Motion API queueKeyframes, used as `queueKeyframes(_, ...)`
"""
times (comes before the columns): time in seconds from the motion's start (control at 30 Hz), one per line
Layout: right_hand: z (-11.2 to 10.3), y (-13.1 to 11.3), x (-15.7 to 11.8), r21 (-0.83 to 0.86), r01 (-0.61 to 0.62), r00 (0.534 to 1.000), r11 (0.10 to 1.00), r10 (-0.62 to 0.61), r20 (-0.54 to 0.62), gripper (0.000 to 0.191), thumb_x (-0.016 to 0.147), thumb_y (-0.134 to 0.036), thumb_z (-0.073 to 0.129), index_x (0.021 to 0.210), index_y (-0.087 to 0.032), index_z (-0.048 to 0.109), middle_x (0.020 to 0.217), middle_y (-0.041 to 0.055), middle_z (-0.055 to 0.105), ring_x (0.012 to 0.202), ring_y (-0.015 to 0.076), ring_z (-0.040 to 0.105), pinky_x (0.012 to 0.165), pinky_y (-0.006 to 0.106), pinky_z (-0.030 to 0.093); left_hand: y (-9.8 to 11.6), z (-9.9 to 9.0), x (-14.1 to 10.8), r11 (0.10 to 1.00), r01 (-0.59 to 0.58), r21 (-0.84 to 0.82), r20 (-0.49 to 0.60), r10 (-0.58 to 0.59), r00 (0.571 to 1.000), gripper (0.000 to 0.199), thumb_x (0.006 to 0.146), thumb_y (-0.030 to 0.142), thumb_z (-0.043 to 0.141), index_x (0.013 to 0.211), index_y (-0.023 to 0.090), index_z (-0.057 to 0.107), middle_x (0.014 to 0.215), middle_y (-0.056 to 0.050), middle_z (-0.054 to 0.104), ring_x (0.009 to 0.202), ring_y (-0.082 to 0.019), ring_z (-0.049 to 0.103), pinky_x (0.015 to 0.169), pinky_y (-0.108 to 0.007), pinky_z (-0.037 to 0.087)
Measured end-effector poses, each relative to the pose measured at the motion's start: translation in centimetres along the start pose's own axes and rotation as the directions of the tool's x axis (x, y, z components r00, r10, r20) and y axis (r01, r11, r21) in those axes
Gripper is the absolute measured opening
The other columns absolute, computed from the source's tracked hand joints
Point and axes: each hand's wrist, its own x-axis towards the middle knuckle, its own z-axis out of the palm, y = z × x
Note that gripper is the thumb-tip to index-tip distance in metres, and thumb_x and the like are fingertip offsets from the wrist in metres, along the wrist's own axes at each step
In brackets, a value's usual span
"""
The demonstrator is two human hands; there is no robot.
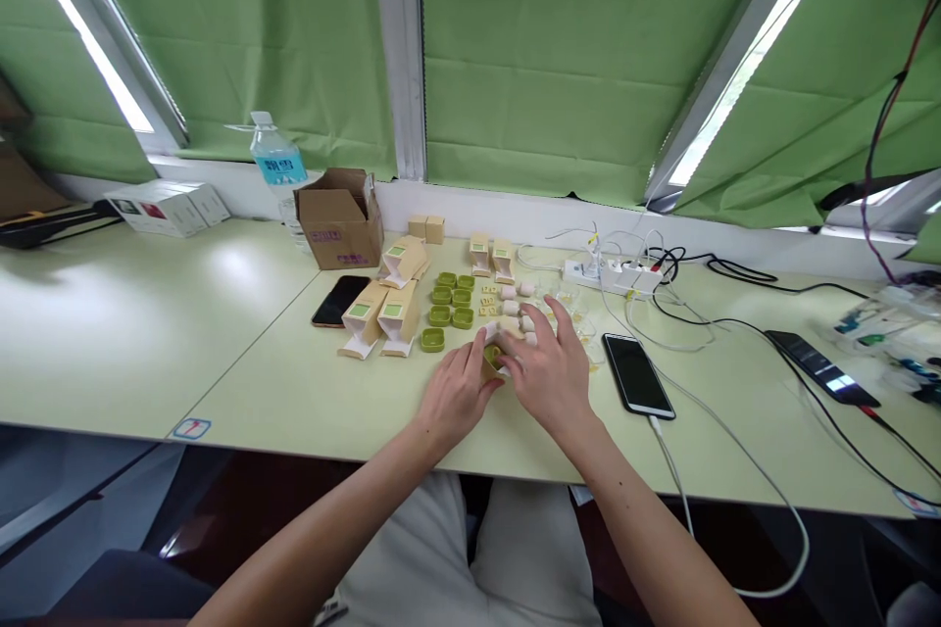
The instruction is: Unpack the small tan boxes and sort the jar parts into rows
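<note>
Near the table's front edge, a small beige carton (488,371) with a green square cup (494,354) inside is held between my hands. My left hand (457,390) grips its left side, fingers and thumb closed around it. The thumb and forefinger of my right hand (550,370) close on the carton's right side, while its other fingers are raised. Just beyond lie several green square cups (440,315), small yellow pieces (488,301) and white cylinders (509,309). Clear plastic pieces (566,299) lie partly hidden behind my right hand. Several opened cartons (398,313) stand to the left.
A brown cardboard box (342,233) and a water bottle (279,167) stand at the back. Dark phone (340,300) lies left; a white-edged phone (636,374) on a cable lies right. Behind it are a power strip (614,276) and tangled cables. Another phone (819,367) lies far right.
</note>
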Motion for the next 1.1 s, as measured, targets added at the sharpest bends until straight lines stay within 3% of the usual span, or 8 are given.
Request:
queueKeyframes(0.37,1.2,-0.6,1.9,0.015,-0.108,0.972,0.994,0.102,0.21,0.02,0.084,-0.013,0.073,0.067,-0.022,0.079,0.138,0.0147,0.071,0.152,0.0405,0.044,0.117,0.057,0.053,0.8,-0.6,0.3,0.992,-0.099,0.076,-0.03,0.102,0.994,0.085,0.105,0.024,0.061,0.175,0.014,0.013,0.128,-0.019,0.071,0.112,-0.032,0.072,0.101,-0.047,0.059)
queueKeyframes(0.57,0.1,-0.4,1.6,0.231,-0.122,0.992,0.965,0.111,0.059,0.021,0.095,-0.015,0.061,0.079,-0.022,0.073,0.144,0.0138,0.07,0.16,0.0375,0.039,0.121,0.058,0.051,0.7,-1.0,0.4,0.995,-0.042,0.09,-0.054,0.047,0.997,0.084,0.104,0.026,0.064,0.174,0.015,0.018,0.13,-0.019,0.071,0.113,-0.033,0.072,0.099,-0.048,0.059)
queueKeyframes(0.63,-0.3,0.3,1.7,0.427,-0.165,0.983,0.889,0.184,-0.004,0.017,0.101,-0.021,0.057,0.088,-0.024,0.067,0.143,0.0131,0.071,0.155,0.034,0.05,0.118,0.056,0.054,0.7,-1.1,0.4,0.997,-0.012,0.078,-0.061,0.017,0.998,0.085,0.103,0.028,0.068,0.173,0.016,0.021,0.135,-0.02,0.07,0.117,-0.034,0.072,0.101,-0.048,0.059)
queueKeyframes(0.73,-0.9,2.2,1.8,0.738,-0.297,0.919,0.606,0.392,0.048,0.02,0.105,-0.041,0.058,0.093,-0.026,0.058,0.116,0.0116,0.08,0.111,0.028,0.077,0.095,0.05,0.067,0.5,-1.3,0.4,0.998,0.028,0.06,-0.076,-0.023,0.997,0.084,0.102,0.03,0.071,0.171,0.017,0.025,0.137,-0.02,0.071,0.12,-0.033,0.072,0.104,-0.048,0.059)
queueKeyframes(0.8,-1.2,3.8,1.9,0.847,-0.36,0.852,0.391,0.509,0.127,0.035,0.099,-0.058,0.068,0.092,-0.026,0.056,0.093,0.0058,0.078,0.085,0.0238,0.077,0.079,0.046,0.07,0.4,-1.4,0.3,0.998,0.044,0.05,-0.089,-0.039,0.995,0.083,0.101,0.031,0.072,0.17,0.019,0.027,0.135,-0.019,0.072,0.12,-0.034,0.072,0.104,-0.048,0.059)
queueKeyframes(0.9,-1.3,5.8,1.4,0.912,-0.365,0.778,0.185,0.599,0.19,0.051,0.085,-0.07,0.082,0.09,-0.025,0.059,0.081,-0.0007,0.072,0.077,0.0202,0.074,0.072,0.042,0.071,0.2,-1.6,0.4,0.997,0.071,0.012,-0.11,-0.069,0.991,0.078,0.102,0.03,0.07,0.169,0.022,0.031,0.139,-0.018,0.071,0.123,-0.034,0.072,0.105,-0.048,0.059)
queueKeyframes(1.0,-0.7,6.8,0.0,0.914,-0.378,0.756,0.149,0.619,0.212,0.058,0.075,-0.073,0.089,0.086,-0.024,0.061,0.08,-0.001,0.071,0.074,0.0189,0.072,0.071,0.041,0.071,0.0,-2.1,0.6,0.988,0.138,-0.064,-0.124,-0.145,0.982,0.071,0.102,0.03,0.069,0.165,0.024,0.037,0.144,-0.018,0.069,0.127,-0.035,0.071,0.104,-0.049,0.059)
queueKeyframes(1.1,0.8,6.7,-1.8,0.881,-0.424,0.782,0.211,0.575,0.239,0.059,0.076,-0.075,0.088,0.084,-0.024,0.062,0.08,0.0021,0.074,0.073,0.0197,0.071,0.069,0.038,0.068,-0.4,-3.0,1.4,0.947,0.248,-0.204,-0.099,-0.272,0.957,0.071,0.098,0.028,0.072,0.162,0.025,0.04,0.143,-0.017,0.069,0.127,-0.036,0.07,0.104,-0.052,0.058)
